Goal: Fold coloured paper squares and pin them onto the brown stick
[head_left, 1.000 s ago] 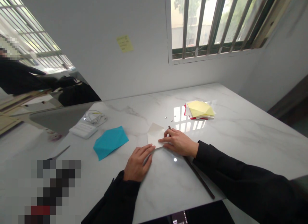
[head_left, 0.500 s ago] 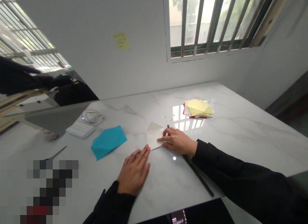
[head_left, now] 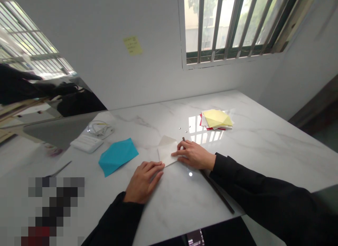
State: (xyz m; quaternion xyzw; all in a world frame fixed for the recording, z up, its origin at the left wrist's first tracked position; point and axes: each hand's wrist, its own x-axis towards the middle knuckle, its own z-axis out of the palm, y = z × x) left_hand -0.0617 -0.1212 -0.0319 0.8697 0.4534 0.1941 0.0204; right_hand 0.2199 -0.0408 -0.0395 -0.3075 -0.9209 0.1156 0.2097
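A small white folded paper (head_left: 167, 151) with a raised pointed flap lies on the marble table. The fingertips of my left hand (head_left: 144, 179) touch its lower left corner, the fingers extended and the thumb a little apart. My right hand (head_left: 194, 154) rests on the paper's right side, its thumb and index finger curled round a thin dark stick (head_left: 184, 139) whose top end shows. A long dark stick (head_left: 218, 192) runs from under the right wrist toward the front edge. Left of the paper lies a blue folded paper (head_left: 118, 156).
Yellow, white and red papers (head_left: 218, 119) are stacked at the back right, near several tiny shiny pieces. A white box (head_left: 87, 143), a coiled cable (head_left: 99, 128) and scissors (head_left: 61, 168) are at the left. A black device (head_left: 211, 233) sits at the front edge.
My left hand has shifted slightly left, its fingers now more bent at the paper's lower corner. My right hand has stayed nearly in place. The view has moved slightly.
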